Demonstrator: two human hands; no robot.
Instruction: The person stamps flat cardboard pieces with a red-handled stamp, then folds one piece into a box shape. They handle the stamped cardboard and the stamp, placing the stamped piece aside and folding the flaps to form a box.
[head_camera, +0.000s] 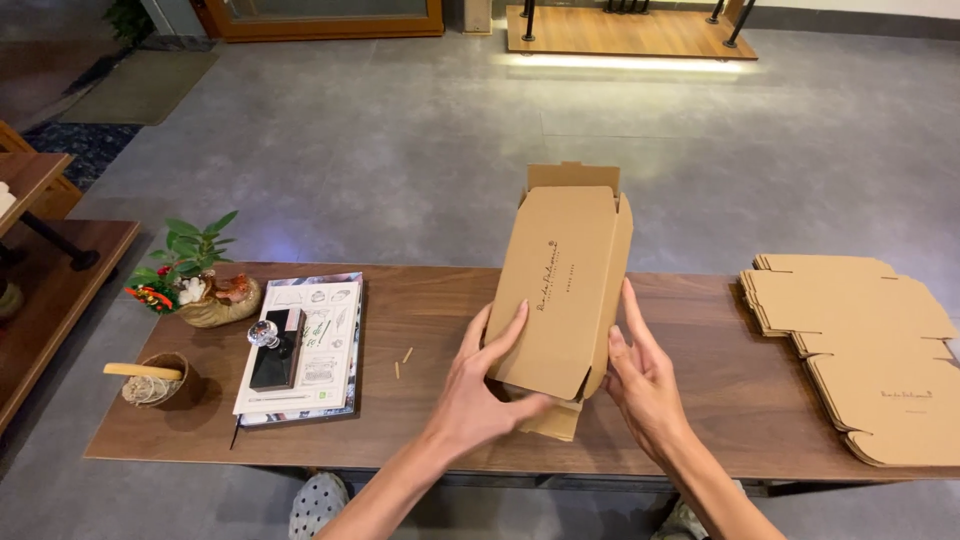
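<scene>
Standing on end above the wooden table (420, 300), a half-folded cardboard box (560, 290) is gripped between both hands. Left hand (480, 385) is clamped on its lower left edge, fingers spread; right hand (640, 375) presses flat against its right side. A stack of flat cardboard blanks (860, 350) lies well apart, at the table's right end.
</scene>
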